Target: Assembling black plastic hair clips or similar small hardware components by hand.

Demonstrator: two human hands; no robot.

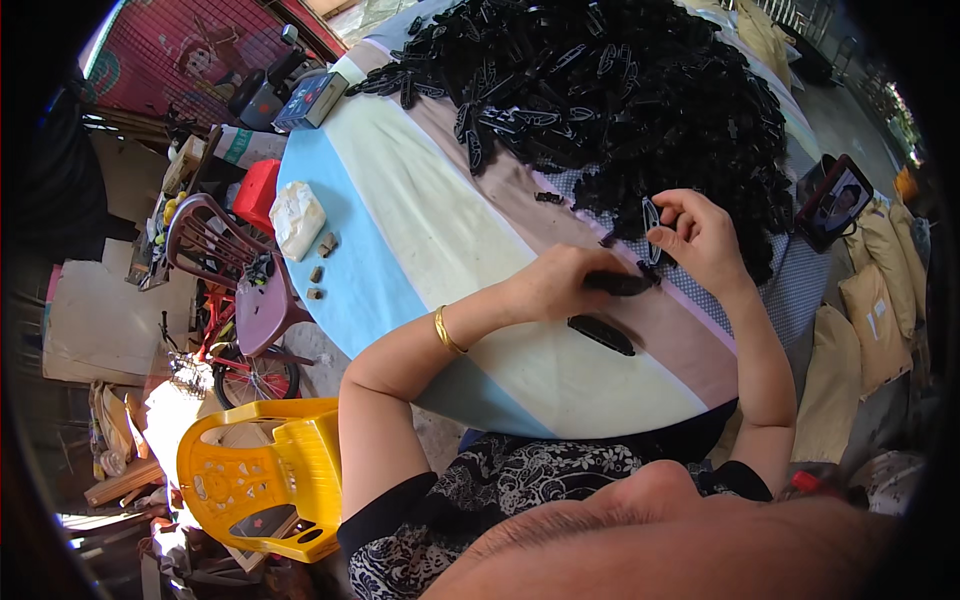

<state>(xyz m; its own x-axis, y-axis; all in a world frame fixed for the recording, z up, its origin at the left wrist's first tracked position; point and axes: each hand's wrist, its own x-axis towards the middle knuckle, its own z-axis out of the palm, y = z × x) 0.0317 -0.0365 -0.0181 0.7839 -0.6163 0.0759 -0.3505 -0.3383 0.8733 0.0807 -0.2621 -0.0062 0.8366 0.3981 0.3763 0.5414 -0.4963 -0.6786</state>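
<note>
While seated at round bench (400, 230) with striped cloth: both hands over near edge, working small black plastic parts. Left hand (560, 285) closed around dark elongated part (618, 284), held low, just above cloth. Right hand (700, 235) pinching oval ring-shaped part (652, 217) between thumb and fingers, ring upright and just beside end of elongated part; whether already touching, cannot tell. One long black piece (601, 334) lying alone on cloth just below left hand, apart from everything else; judged a finished unit, though detail too small to confirm. Large heap of black parts (620, 90) covering far half of bench, reaching nearly to right hand. One stray part (549, 198) between heap and hands.

Progress, judged: very early. At most one unit set aside, one in hand, bulk of heap untouched.

Elsewhere: white crumpled bag (296, 218) and few small brown bits at left rim, phone (836, 198) propped at right, yellow chair (262, 475) on floor at left.
</note>
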